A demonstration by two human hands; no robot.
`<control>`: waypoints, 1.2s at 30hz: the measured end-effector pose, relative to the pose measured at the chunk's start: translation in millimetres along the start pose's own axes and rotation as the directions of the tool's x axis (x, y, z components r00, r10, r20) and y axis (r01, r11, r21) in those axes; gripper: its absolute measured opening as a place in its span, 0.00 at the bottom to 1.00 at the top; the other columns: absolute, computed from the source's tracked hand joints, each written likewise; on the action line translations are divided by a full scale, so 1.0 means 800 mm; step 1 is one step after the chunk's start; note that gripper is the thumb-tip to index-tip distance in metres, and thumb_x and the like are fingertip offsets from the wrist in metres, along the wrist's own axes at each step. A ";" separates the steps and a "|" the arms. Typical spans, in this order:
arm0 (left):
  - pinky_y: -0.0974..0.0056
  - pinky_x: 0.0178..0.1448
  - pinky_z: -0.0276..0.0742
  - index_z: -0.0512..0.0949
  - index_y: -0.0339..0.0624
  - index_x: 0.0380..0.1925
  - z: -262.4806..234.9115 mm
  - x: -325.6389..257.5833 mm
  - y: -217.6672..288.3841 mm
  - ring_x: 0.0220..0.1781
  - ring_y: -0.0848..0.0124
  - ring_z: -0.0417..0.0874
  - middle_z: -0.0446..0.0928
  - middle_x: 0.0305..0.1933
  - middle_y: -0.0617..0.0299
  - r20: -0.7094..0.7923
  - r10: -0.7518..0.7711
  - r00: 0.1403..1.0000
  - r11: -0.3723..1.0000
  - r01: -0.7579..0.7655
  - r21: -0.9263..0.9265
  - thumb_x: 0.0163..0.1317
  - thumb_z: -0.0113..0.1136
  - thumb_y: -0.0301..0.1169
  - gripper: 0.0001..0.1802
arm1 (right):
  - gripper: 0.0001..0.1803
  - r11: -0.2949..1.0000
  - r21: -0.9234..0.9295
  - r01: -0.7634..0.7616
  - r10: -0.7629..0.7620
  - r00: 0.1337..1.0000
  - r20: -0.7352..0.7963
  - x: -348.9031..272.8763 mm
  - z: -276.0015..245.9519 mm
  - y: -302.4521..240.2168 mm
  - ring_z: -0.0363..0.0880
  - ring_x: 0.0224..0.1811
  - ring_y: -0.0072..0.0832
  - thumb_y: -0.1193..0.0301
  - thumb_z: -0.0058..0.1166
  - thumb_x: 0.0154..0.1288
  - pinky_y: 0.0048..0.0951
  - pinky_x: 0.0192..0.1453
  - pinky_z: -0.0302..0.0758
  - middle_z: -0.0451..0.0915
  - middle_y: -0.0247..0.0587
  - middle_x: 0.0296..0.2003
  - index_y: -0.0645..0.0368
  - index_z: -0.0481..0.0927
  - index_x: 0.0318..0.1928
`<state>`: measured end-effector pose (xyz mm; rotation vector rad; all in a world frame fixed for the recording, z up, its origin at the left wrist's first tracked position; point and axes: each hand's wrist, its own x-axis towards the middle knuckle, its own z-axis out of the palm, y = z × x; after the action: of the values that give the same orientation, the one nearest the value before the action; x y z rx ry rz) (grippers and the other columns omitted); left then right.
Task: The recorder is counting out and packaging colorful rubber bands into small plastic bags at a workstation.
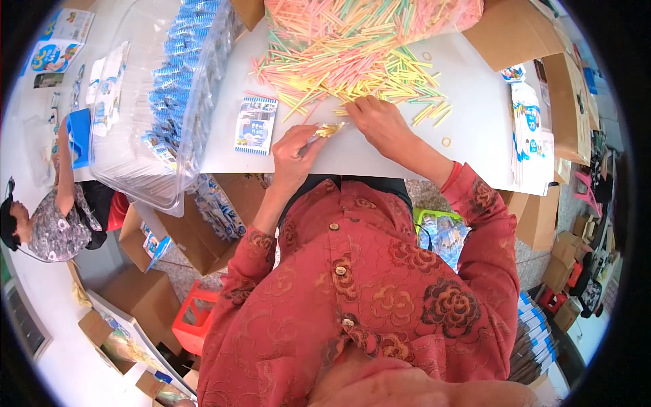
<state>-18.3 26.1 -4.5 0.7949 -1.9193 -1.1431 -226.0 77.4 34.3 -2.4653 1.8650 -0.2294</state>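
My left hand is closed around a small bundle of thin yellow sticks, whose ends point to the right. Close by, my right hand has its fingers bent and pressed together at the near edge of a loose pile of pink, yellow and green sticks. What those fingertips pinch, if anything, is hidden. A blue-and-white printed packet lies flat on the white table, left of my left hand.
A clear plastic bin at the left holds rows of blue-and-white packets. Behind the pile lies a large clear bag of sticks. Printed sheets and cardboard boxes stand right. Another person sits far left.
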 end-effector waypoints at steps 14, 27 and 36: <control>0.69 0.31 0.70 0.82 0.31 0.33 0.003 0.003 0.004 0.28 0.71 0.77 0.80 0.31 0.57 -0.032 0.030 0.999 0.998 -0.028 0.055 0.54 0.65 0.20 0.06 | 0.10 0.822 0.544 -0.167 0.255 0.963 -0.090 -0.015 0.014 0.020 0.78 0.35 0.50 0.80 0.49 0.56 0.42 0.38 0.76 0.77 0.49 0.31 0.63 0.75 0.40; 0.68 0.33 0.72 0.81 0.31 0.33 0.005 0.003 0.003 0.30 0.68 0.79 0.80 0.31 0.54 -0.049 0.081 0.996 0.995 -0.078 0.059 0.53 0.65 0.19 0.07 | 0.06 0.617 0.772 -0.151 0.362 0.926 -0.108 0.000 -0.034 0.029 0.78 0.29 0.27 0.78 0.52 0.63 0.25 0.33 0.75 0.79 0.39 0.31 0.64 0.78 0.40; 0.64 0.41 0.77 0.81 0.33 0.32 0.009 0.002 0.002 0.37 0.60 0.83 0.81 0.36 0.51 -0.035 0.024 0.999 0.998 -0.022 0.054 0.49 0.67 0.20 0.08 | 0.05 0.731 0.671 0.121 0.015 0.981 -0.194 0.012 -0.110 0.005 0.77 0.31 0.27 0.82 0.57 0.58 0.24 0.31 0.72 0.78 0.37 0.31 0.63 0.80 0.36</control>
<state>-25.4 28.8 -5.3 0.8147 -1.9316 -1.0608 -239.6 72.0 121.6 -2.0094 1.3850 -0.9878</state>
